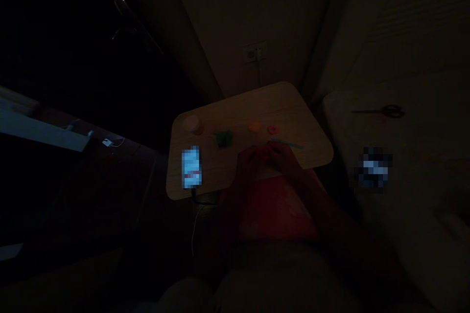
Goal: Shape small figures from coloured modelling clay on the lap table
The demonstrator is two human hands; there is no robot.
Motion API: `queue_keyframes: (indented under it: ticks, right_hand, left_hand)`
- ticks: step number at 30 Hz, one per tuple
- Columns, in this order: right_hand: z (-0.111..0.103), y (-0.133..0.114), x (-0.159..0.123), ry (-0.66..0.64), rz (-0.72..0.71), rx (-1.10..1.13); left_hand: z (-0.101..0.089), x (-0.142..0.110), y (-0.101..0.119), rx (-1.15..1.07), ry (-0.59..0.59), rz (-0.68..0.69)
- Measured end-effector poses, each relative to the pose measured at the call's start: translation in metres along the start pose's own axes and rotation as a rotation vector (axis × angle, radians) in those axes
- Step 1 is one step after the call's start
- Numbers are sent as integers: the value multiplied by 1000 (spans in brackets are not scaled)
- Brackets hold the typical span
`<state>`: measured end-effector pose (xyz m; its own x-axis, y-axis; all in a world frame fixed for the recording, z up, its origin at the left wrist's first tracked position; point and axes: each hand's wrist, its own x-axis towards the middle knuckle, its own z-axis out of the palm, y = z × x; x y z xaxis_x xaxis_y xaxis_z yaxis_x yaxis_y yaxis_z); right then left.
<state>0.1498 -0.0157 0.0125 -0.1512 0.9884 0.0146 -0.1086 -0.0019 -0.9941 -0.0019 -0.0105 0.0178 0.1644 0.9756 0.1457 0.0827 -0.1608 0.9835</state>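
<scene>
Head view: very dark, looking down at a small table with round corners.
Left hand: fingers bent, holding one side of a red lump.
Right hand: fingers bent too, holding the other side of the red lump.
Red lump: between both hands, over the near edge of the table; shape too dark to tell.
Blue stick: lying just beside the right hand.
Pink ring and orange lump: near each other, past the hands.
Green lump: left of the orange lump.
Pale tub: near the far left corner.
Bright screen: on the left side, blurred into squares.
Scissors: well apart, off to the right.
</scene>
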Motion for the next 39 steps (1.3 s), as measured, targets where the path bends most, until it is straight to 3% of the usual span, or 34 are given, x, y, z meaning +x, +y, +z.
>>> queue_keyframes:
  ticks: [10, 20, 25, 32, 39]
  right_hand:
    - [4, -3, 0, 69, -83, -28]
    - [3, 1, 3, 69, -130, -104]
    - [1, 0, 4, 16, -188, -188]
    - [1, 4, -3, -34, -154, -140]
    - [1, -5, -1, -80, -171, -254]
  left_hand:
    - [3, 0, -7, -169, 131, -40]
    - [0, 2, 3, -35, 39, 38]
    - [4, 0, 1, -8, 22, 4]
    - [3, 0, 4, 50, 16, 3]
    - [-2, 1, -2, 33, -4, 23]
